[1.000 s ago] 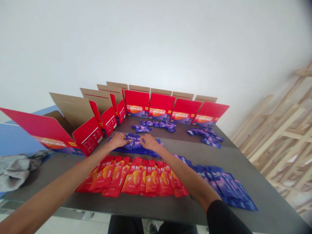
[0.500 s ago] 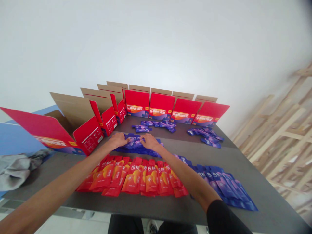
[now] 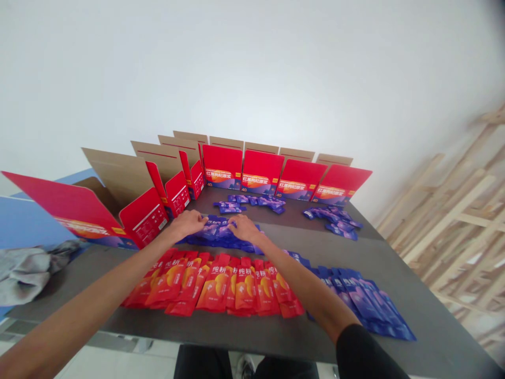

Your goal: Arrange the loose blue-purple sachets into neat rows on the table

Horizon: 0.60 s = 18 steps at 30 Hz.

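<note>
My left hand (image 3: pixel 188 223) rests at the left end of a row of purple pouches (image 3: pixel 216 231), its fingers bent onto them. My right hand (image 3: pixel 241 228) touches the same row near its middle, fingers curled over the pouches. Whether either hand pinches a pouch is too small to tell. Nearer to me, between my forearms, red pouches (image 3: pixel 215 287) lie overlapped in a long row. More purple pouches (image 3: pixel 365 300) overlap to the right of my right forearm.
Open red boxes (image 3: pixel 260 171) stand along the back and the left side (image 3: pixel 145 216). Small purple packets lie behind my hands (image 3: pixel 256 201) and at the back right (image 3: pixel 335 218). A grey cloth (image 3: pixel 26 273) is at the left edge. Wooden frames (image 3: pixel 457 221) stand at the right.
My left hand has shifted slightly left along the purple pouches. My right hand has stayed nearly in place on them.
</note>
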Tool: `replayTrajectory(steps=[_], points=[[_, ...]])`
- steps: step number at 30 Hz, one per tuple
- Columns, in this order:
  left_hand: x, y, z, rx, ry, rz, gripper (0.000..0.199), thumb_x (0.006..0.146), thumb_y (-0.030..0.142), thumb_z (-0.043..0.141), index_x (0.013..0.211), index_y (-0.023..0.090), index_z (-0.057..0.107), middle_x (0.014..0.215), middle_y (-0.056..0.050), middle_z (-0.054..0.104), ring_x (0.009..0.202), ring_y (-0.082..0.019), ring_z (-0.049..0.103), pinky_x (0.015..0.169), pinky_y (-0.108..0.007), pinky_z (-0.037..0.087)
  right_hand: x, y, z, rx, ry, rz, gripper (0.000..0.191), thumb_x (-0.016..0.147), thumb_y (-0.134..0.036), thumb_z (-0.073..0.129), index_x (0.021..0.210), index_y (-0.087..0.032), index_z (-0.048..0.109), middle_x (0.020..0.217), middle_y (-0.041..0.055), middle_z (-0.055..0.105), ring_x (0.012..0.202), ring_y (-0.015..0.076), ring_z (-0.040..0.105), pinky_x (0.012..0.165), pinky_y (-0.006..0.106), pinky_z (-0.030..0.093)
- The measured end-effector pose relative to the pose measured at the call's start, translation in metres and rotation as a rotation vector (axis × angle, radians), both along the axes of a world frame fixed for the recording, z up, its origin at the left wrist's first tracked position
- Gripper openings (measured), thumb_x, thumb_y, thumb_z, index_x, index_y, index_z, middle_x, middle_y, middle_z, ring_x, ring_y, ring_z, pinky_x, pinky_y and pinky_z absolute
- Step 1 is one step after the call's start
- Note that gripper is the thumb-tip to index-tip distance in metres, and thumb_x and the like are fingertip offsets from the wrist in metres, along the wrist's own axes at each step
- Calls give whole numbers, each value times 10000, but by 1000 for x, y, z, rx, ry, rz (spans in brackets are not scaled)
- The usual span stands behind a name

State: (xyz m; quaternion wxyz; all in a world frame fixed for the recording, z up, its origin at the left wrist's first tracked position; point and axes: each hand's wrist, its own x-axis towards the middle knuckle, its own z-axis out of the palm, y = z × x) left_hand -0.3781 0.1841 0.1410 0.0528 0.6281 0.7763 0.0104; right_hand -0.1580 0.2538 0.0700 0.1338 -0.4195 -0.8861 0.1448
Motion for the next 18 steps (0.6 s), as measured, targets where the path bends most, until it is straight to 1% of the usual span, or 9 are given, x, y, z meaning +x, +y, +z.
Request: replayTrajectory(steps=[3, 4, 7, 9, 11, 13, 14, 16, 18], points=[[12, -36, 16, 101, -10, -54, 398, 1058, 412, 466, 1214, 190, 758, 1142, -130, 803, 1085, -340, 758, 856, -372, 576, 25, 10, 1, 18, 4, -60, 313, 1088, -348, 551, 1323, -209, 704, 1328, 109, 679, 1264, 247, 606, 1091, 343, 450], [21, -53, 19, 226, -54, -133, 377, 1075, 391, 448, 1204, 194, 742, 1106, -110, 801, 1038, -320, 762, 845, -370, 573, 39, 15, 2, 24, -6, -98, 324, 1090, -345, 542, 1337, -205, 698, 1339, 110, 676, 1271, 250, 602, 1102, 349, 445], [55, -116, 13, 520, -237, -559, 331, 1118, 319, 407, 1107, 194, 713, 1106, -84, 779, 1039, -246, 730, 926, -340, 552, 96, 34, 4, 54, -74, -271, 354, 1084, -318, 524, 1366, -183, 689, 1370, 131, 664, 1310, 275, 579, 1132, 375, 428], [84, -158, -3, 580, -267, -840, 304, 1130, 230, 405, 1078, 196, 702, 1018, -63, 765, 963, -211, 708, 911, -321, 536, 144, 47, 4, 91, -137, -422, 381, 1069, -303, 527, 1389, -166, 682, 1397, 167, 643, 1330, 307, 564, 1140, 404, 427], [110, -193, -27, 583, -238, -1015, 208, 1093, 166, 489, 1047, 200, 689, 952, -38, 745, 900, -205, 686, 885, -337, 519, 196, 58, 2, 124, -187, -593, 424, 1050, -284, 526, 1422, -132, 660, 1423, 212, 612, 1356, 334, 546, 1152, 428, 420], [133, -215, -55, 513, -191, -1193, 79, 1039, 198, 661, 960, 210, 661, 861, 2, 708, 791, -184, 643, 793, -329, 499, 246, 66, -5, 136, -228, -744, 484, 1042, -283, 518, 1486, -115, 606, 1500, 235, 547, 1414, 367, 503, 1160, 455, 411], [141, -222, -70, 506, -178, -1279, 118, 1022, 225, 725, 933, 214, 649, 824, 23, 691, 762, -171, 628, 767, -321, 490, 270, 69, -9, 137, -250, -812, 518, 1038, -292, 525, 1520, -109, 572, 1541, 244, 507, 1452, 384, 468, 1175, 471, 395], [154, -230, -97, 495, -182, -1346, 185, 1021, 248, 782, 915, 218, 633, 825, 57, 693, 751, -136, 624, 762, -290, 482, 311, 74, -20, 101, -306, -893, 595, 1039, -332, 541, 1580, -89, 496, 1611, 269, 420, 1510, 398, 408, 1195, 474, 371], [162, -233, -118, 470, -224, -1329, 209, 1040, 266, 774, 912, 204, 621, 853, 71, 708, 747, -103, 630, 798, -252, 485, 342, 76, -32, 18, -355, -925, 645, 1048, -372, 541, 1621, -95, 437, 1637, 279, 381, 1519, 398, 407, 1187, 475, 375]])
